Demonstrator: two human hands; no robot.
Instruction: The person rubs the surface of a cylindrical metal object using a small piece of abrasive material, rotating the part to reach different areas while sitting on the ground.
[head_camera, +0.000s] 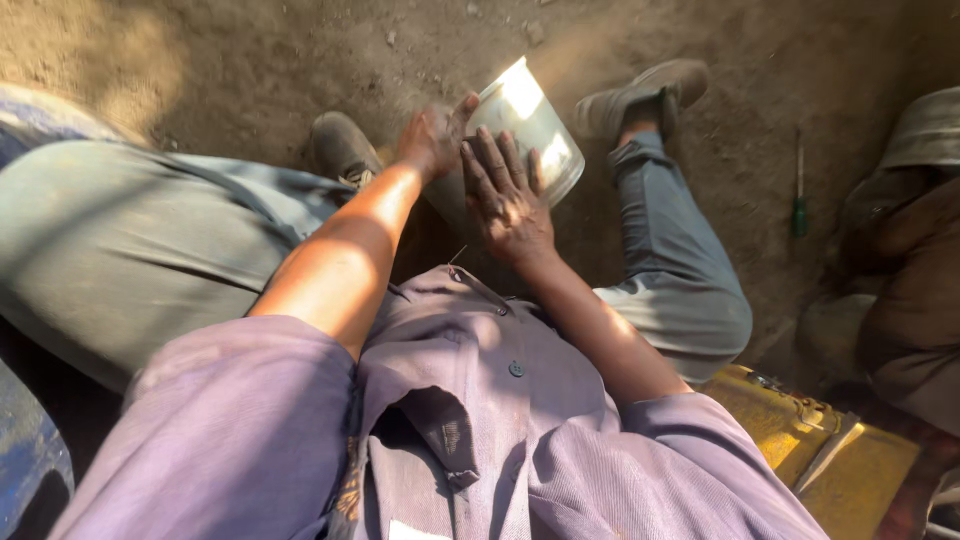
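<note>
In the head view, the person sits above a dusty earth floor (300, 60) and looks down over a lilac buttoned shirt (470, 420) at both hands. Between the knees there is a shiny silver metal container with a rounded rim (530, 125), tilted, with strong sunlight on its upper side. The left hand (432, 135) is at the left edge of this container; its fingers are curled together against the metal and the thumb points up along the rim, so it seems to grip the edge. The right hand (505, 195) lies flat on the side of the container, with the fingers spread and pressed on the surface. Two dusty grey shoes (640, 95) stand on the floor, one at each side of the container, and the legs wear grey-blue trousers (670, 270). Well apart on the right, a thin screwdriver with a green handle (798, 195) lies on the floor. At the lower right there is a yellow metal box (830, 455), and another person's clothes (915, 260) show at the right edge.
</note>
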